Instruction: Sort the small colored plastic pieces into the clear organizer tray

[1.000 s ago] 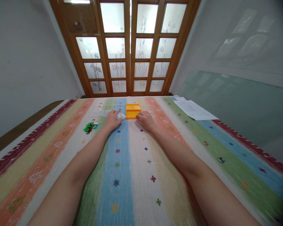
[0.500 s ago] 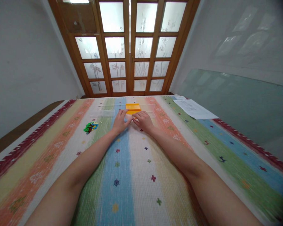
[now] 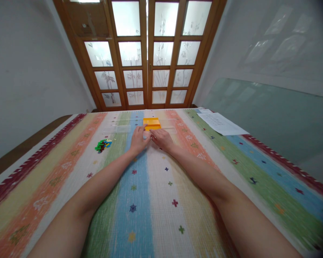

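Note:
Both hands meet at the near side of an open orange box (image 3: 151,122), low over the cloth. My left hand (image 3: 139,140) has its thumb pointing right and its index finger reaching toward the box's left side. My right hand (image 3: 162,139) comes from the other side, its fingers bent and pressed together at the tips. The fingertips of the two hands come together, and whatever lies between them is too small or hidden to name. A small pile of green, blue, yellow and dark plastic pieces (image 3: 103,145) lies on the cloth left of my left hand.
Clear plastic trays (image 3: 120,129) flank the orange box on the left and right. A striped tablecloth (image 3: 161,193) covers the table. Printed paper sheets (image 3: 221,124) lie at the far right, beside a glass panel (image 3: 271,111). Wooden glazed doors (image 3: 148,79) stand behind the table.
My right hand's fingers have shifted slightly left and down, uncovering more of the orange box's near part. My left hand has barely moved. The pile is unchanged.

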